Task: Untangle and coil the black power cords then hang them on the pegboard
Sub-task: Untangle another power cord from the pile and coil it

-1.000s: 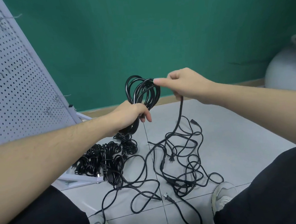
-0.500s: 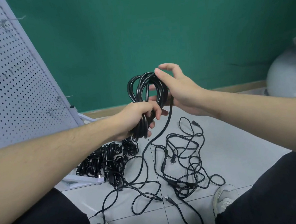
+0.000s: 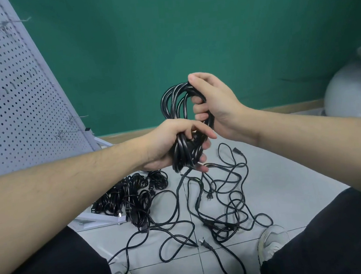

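A coil of black power cord (image 3: 174, 104) is held upright in front of me. My left hand (image 3: 167, 144) grips the coil's lower end, fingers curled round the bundle. My right hand (image 3: 213, 104) grips the coil's upper right side, thumb on top. A loose strand runs from the coil down to a tangle of black cords (image 3: 224, 200) on the tiled floor. Several coiled cords (image 3: 130, 196) lie in a pile at the foot of the grey pegboard (image 3: 16, 90), which leans at the left with wire hooks (image 3: 75, 118) on it.
A green wall stands behind. A round grey pot (image 3: 351, 90) sits at the right by the wall. My knees in black trousers and both grey shoes (image 3: 272, 239) frame the floor; a white frame bar (image 3: 95, 219) lies under the pegboard.
My right hand moved down from pinching a strand at the coil's top and now wraps round the coil's upper side. My left hand kept hold of the lower end.
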Motion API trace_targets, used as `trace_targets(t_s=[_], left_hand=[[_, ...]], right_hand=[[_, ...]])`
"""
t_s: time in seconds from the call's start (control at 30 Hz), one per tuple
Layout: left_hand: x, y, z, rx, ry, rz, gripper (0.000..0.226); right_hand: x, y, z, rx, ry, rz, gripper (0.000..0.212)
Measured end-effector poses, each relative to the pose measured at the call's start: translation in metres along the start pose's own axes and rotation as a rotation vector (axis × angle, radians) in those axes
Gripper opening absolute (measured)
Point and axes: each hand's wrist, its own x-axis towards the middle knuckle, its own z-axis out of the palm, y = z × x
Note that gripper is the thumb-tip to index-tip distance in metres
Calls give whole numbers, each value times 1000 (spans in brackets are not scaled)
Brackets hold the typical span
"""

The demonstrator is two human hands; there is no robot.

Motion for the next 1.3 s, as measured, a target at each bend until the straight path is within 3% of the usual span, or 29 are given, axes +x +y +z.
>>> trace_targets(t_s=[0.13,0.2,0.33,0.4,0.47,0.53,0.63,0.7,0.83,1.03,1.2,1.3], left_hand=[[4,-5,-2,-29,95,37,31],[7,-5,-6,-68,166,74,42],[7,5,-10,-187,272,189,46],[7,11,-9,-268,284,227,46],[6,17,-7,-315,278,242,47],[6,22,-6,-330,288,264,49],[7,26,-8,-247,349,297,47],[9,25,-14,-196,415,302,45],[5,19,-37,-26,585,243,43],[-7,11,-62,267,744,107,45],[-7,7,-61,509,693,11,37],[-5,2,-58,550,678,-22,47]], right_hand=[[5,3,-6,97,-19,134,41],[5,10,-12,50,-70,187,38],[1,32,-25,-333,-205,311,33],[-3,40,-31,-615,-395,360,31],[-11,46,-28,-885,-642,387,43],[-21,50,-18,-934,-784,438,39],[-26,51,-8,-984,-840,385,17],[-23,51,-12,-1017,-882,401,34],[-18,49,-28,-981,-868,513,32],[-11,33,-55,-1040,-726,494,39],[-8,19,-52,-820,-625,350,37],[-9,14,-47,-716,-547,260,27]])
